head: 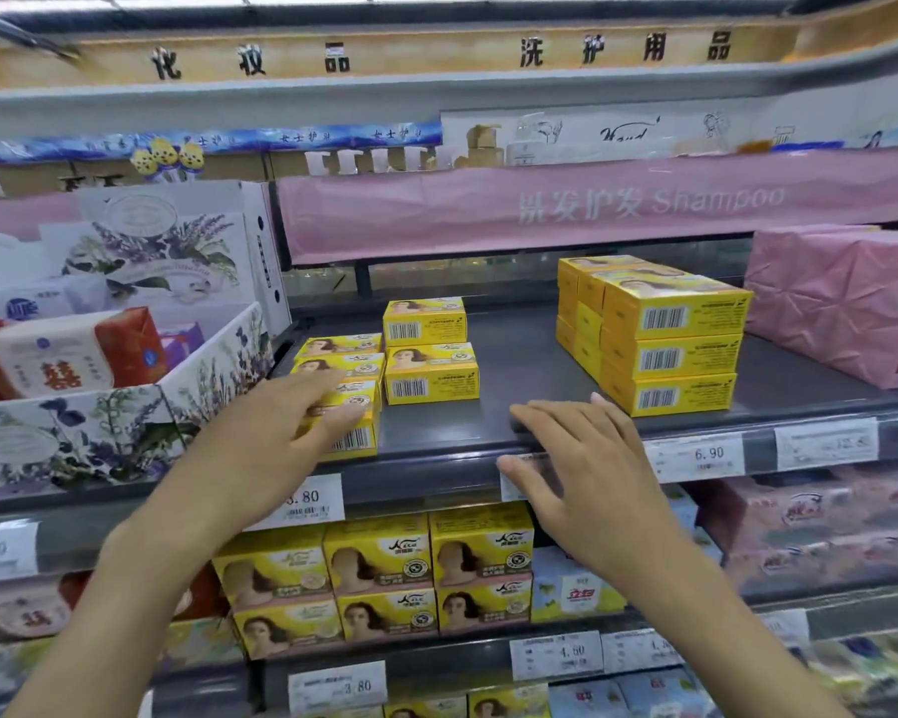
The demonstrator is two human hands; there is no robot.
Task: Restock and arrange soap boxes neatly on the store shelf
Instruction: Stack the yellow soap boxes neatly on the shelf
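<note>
left hand lies flat-fingered on the front soap box at the shelf's 8 o'clock, right hand spread empty on the lip at 5 o'clock; a skewed push could slew that row or tip the box off.

yellow soap boxes lie flat in stacks on grey shelf.

This is a shop, in the toiletries aisle of a supermarket. The metal shelf carries printed price tags on its front rail, at 4 and 7 o'clock. Yellow soap boxes with barcodes stand stacked at 3 o'clock. At 1 o'clock a pink banner reads "Shampoo". At 12 o'clock a sign board shows Chinese department names.
</note>
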